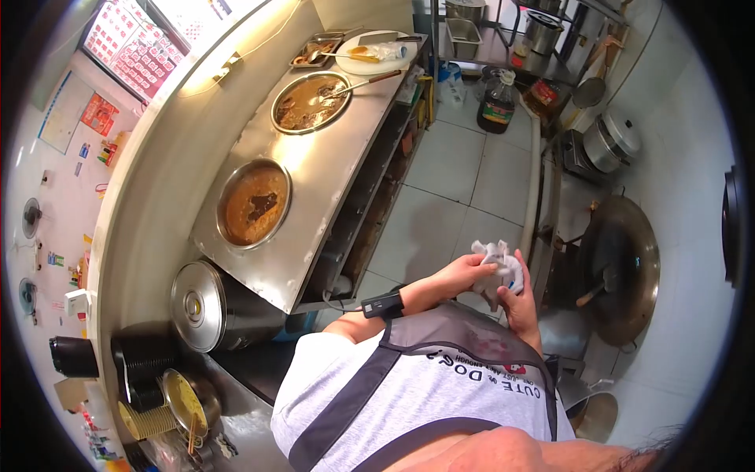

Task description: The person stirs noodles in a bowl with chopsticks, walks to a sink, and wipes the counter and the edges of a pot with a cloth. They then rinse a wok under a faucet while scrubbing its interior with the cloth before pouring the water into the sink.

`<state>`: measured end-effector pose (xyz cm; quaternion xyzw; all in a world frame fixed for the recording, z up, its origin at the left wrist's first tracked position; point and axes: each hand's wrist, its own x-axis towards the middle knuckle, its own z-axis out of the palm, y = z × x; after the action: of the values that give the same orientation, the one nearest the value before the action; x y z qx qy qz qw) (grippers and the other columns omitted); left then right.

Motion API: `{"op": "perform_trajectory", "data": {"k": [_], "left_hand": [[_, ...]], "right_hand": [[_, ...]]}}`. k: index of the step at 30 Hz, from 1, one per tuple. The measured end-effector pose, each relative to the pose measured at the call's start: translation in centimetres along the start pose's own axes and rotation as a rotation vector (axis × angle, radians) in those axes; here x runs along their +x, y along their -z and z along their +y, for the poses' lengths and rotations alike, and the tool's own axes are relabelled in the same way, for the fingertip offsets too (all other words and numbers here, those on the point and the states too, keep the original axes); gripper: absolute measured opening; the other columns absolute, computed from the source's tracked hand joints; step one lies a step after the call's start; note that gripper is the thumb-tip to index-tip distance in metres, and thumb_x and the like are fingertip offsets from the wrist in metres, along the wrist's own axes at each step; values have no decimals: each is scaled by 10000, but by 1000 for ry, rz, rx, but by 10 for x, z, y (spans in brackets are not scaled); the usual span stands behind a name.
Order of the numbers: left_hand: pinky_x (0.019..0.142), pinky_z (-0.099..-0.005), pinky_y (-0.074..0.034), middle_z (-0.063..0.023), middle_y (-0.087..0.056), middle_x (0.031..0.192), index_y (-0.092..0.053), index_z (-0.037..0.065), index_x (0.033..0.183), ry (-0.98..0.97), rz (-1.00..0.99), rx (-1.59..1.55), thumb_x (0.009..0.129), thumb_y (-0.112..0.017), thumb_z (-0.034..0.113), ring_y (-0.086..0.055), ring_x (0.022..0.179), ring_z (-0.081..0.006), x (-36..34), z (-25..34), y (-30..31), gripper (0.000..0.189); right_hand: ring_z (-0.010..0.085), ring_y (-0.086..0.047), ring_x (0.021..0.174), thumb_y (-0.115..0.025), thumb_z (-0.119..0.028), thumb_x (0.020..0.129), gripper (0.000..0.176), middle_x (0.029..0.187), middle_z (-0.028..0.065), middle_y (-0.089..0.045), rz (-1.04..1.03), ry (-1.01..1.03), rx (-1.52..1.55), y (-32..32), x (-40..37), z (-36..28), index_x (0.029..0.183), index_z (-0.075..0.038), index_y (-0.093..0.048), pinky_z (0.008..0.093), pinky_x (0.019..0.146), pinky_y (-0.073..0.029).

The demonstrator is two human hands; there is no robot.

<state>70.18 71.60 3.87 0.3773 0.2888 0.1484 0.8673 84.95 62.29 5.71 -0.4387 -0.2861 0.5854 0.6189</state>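
Note:
A crumpled white cloth (494, 253) with a small blue patch is bunched between my two hands, in front of my chest. From the left, my left hand (469, 272) grips it with fingers and thumb closed on its upper edge. My right hand (519, 303) is wrapped round its lower right side, thumb pressed against the cloth. A black device (382, 305) is strapped to my left wrist. Part of the cloth is hidden behind my fingers.
On the steel counter (318, 177) to the left are two round pans (253, 203) of brown food. A lidded pot (200, 305) stands near its end. To the right are a wok (621, 267) and a silver pot (612, 141). A dark bottle (497, 106) stands ahead.

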Motion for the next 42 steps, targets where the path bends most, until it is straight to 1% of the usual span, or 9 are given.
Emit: {"op": "perform_trajectory", "data": {"k": [4,10,15,20,25,30,34,36,42], "left_hand": [[839,-323,-494,-68,-570,1075,-483,32,1207,-9,-58,102,930,-474,356,-582,955,-169,32,32,-5,426],[857,-342,-477,-62,-549,1106,-473,36,1213,70,-138,102,942,-391,442,-514,1057,-162,88,50,21,495],[724,-254,-432,-21,-589,988,-538,43,1144,123,-178,176,895,-537,298,-525,896,-99,147,75,55,357],[728,-265,-430,-21,-596,936,-549,38,1105,-3,-161,215,858,-590,234,-529,870,-109,202,112,90,318],[756,-278,-439,-35,-600,945,-545,44,1083,-63,-85,94,817,-634,179,-539,887,-124,229,139,123,312],[779,-296,-452,-36,-597,975,-535,64,1108,-3,-61,-129,814,-639,166,-551,917,-138,240,164,160,328],[846,-343,-465,-38,-581,1042,-516,66,1148,-124,19,-406,829,-622,136,-563,959,-154,233,179,196,344],[857,-360,-469,-47,-571,1079,-494,64,1184,-150,8,-452,839,-599,103,-567,980,-167,224,191,215,362],[877,-355,-468,-59,-568,1094,-477,41,1205,-202,137,-517,854,-543,32,-564,1016,-184,184,205,238,357]], "right_hand": [[190,-518,1071,-675,21,737,704,1212,95,-502,28,-67,-159,18,56,-8,1349,-99,-348,290,905,-436],[169,-535,1026,-665,-13,765,545,1142,84,-550,142,-79,-230,44,114,-11,1268,-66,-459,269,877,-433],[178,-514,1059,-614,19,780,525,1178,90,-525,257,-87,-219,42,153,-17,1273,-64,-451,274,910,-407],[195,-471,1124,-558,65,797,557,1243,104,-471,280,-54,-206,38,211,-23,1315,-50,-390,290,950,-382],[189,-465,1125,-542,-42,873,472,1256,97,-463,230,-142,-248,21,272,-37,1318,-52,-385,295,978,-348],[212,-458,1148,-475,-141,928,414,1259,108,-464,262,-200,-240,12,314,-34,1319,-41,-381,316,977,-357],[277,-498,1123,-440,-221,939,411,1242,154,-489,324,-261,218,28,332,-29,1276,9,-401,425,934,-410],[312,-536,1061,-410,-269,939,409,1195,190,-518,359,-266,295,37,339,-28,1254,-8,-421,436,882,-428],[288,-522,1086,-397,-299,930,445,1227,158,-502,227,-342,353,44,364,-32,1282,-27,-393,420,877,-425]]}}
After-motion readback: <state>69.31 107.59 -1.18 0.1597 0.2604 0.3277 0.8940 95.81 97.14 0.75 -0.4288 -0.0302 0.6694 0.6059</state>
